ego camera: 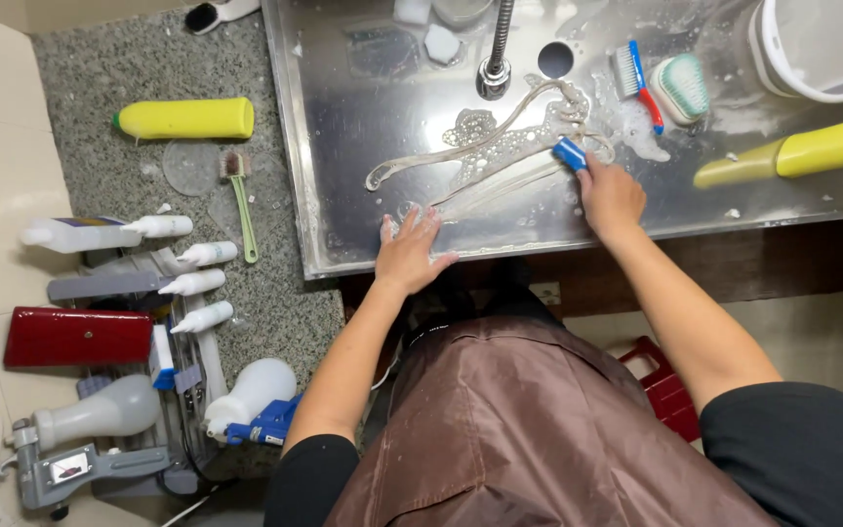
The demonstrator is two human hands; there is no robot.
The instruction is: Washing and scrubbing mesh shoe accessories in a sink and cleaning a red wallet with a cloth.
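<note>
Two hands engaged: left hand (409,252) spread flat, pinning soapy clear hanger (500,146) on steel sink (363,107) below faucet (495,68); right hand (612,195) closed on blue brush (570,153). Hanger best kept pressed flat, short strokes advised along arms.

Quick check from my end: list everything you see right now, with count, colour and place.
Hanger: one, clear, soapy, flat on the steel tray.
Steel tray: one, silver, centre top.
Blue brush: one, in the right hand, on the hanger.
Scrub brushes: two, blue-red and green-white, tray top right.
Bucket: one, white, top right.
Yellow bottles: two, one on the granite counter, one on the tray at right.
Green brush: one, on the counter.
White bottles: several, lower left.
Left hand: flat on the hanger's end.
Right hand: gripping the blue brush.
</note>
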